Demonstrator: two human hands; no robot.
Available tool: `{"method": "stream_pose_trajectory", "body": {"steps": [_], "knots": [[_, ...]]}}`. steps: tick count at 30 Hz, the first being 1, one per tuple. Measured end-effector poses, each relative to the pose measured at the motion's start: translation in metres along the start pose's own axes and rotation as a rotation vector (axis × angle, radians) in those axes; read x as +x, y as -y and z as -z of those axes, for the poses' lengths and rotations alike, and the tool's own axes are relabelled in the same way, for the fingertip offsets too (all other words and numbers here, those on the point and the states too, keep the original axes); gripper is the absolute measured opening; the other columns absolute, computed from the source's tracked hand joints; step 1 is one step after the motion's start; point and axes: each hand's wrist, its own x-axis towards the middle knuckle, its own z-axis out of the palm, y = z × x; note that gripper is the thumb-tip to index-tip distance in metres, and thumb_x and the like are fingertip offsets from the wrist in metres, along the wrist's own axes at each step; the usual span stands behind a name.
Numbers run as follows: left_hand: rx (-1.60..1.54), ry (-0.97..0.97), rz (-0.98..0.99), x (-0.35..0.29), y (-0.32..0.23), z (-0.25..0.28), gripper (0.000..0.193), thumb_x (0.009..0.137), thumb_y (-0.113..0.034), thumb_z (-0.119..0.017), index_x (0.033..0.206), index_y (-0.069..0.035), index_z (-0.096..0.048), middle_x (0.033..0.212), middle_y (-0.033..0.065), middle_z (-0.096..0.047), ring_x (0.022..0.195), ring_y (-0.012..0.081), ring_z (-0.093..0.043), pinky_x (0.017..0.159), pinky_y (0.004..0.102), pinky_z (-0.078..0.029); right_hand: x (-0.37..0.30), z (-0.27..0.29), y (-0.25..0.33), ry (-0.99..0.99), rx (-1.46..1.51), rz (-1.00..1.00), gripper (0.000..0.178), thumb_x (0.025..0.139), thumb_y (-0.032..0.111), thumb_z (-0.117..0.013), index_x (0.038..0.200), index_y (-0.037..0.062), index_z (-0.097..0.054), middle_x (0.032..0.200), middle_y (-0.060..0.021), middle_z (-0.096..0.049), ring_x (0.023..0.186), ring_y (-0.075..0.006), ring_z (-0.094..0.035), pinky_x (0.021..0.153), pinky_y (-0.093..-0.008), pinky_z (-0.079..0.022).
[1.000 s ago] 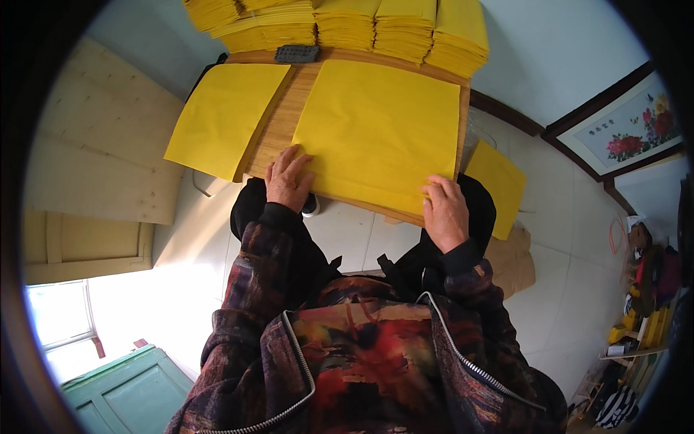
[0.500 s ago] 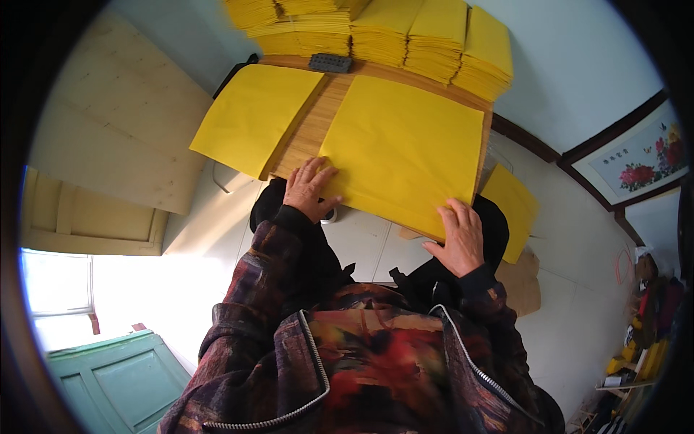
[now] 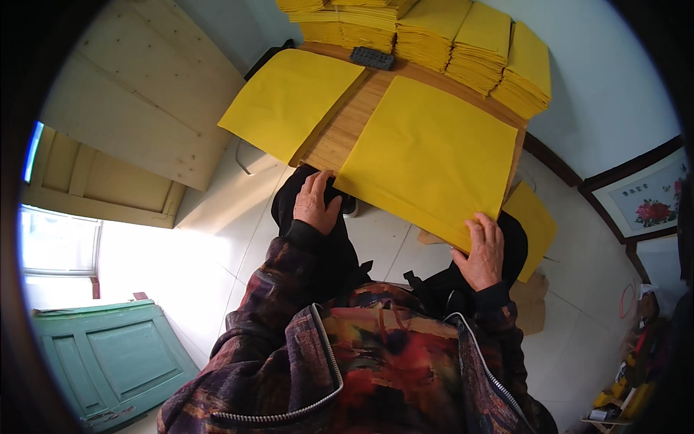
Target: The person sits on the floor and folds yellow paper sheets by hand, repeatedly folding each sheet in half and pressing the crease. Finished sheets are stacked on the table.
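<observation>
A large yellow sheet (image 3: 434, 148), which looks like felt or thick paper, lies on the wooden table (image 3: 357, 119) and reaches its near edge. My left hand (image 3: 315, 205) is at the table's near edge, just off the sheet's near left corner, with thumb and fingers apart and nothing in it. At the near right corner, my right hand (image 3: 483, 254) rests its fingertips on the yellow sheet, thumb spread away along the near edge. Another stack of yellow sheets (image 3: 293, 98) lies on the left part of the table, overhanging its edge.
Tall piles of folded yellow pieces (image 3: 477, 43) line the table's far side. Beside them sits a dark grey block (image 3: 372, 58). More yellow material (image 3: 531, 228) hangs or lies right of my right knee. A wooden board (image 3: 144, 87) leans at the left; a framed flower picture (image 3: 643, 192) stands at the right.
My left hand has slid off the sheet's left edge toward the table's near edge. The right hand stays at the near right corner. The whole view has shifted a little.
</observation>
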Motion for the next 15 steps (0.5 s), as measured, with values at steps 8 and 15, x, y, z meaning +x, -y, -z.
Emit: {"method": "stream_pose_trajectory", "body": {"steps": [8,15], "knots": [[0.032,-0.114,-0.006,0.023,0.008,-0.009,0.047,0.076,-0.017,-0.068,0.119,-0.004,-0.054,0.117,0.0198,-0.056,0.109,0.0389,-0.053,0.094,0.0437,-0.043,-0.005,0.001,-0.036,-0.24,0.354,-0.147,0.039,0.076,0.007,-0.067,0.112,0.0,-0.053,0.121,-0.0177,-0.051,0.11,-0.0358,-0.05,0.093,-0.0404,-0.042],[-0.022,0.08,0.033,0.041,0.004,-0.025,0.046,0.08,-0.018,-0.064,0.123,-0.002,-0.053,0.116,0.016,-0.06,0.11,0.0346,-0.053,0.095,0.0405,-0.042,-0.003,-0.015,-0.057,-0.211,0.651,-0.534,0.036,0.085,0.009,-0.06,0.118,-0.0005,-0.052,0.117,-0.0151,-0.052,0.1,-0.0245,-0.058,0.073,-0.0315,-0.051]]}}
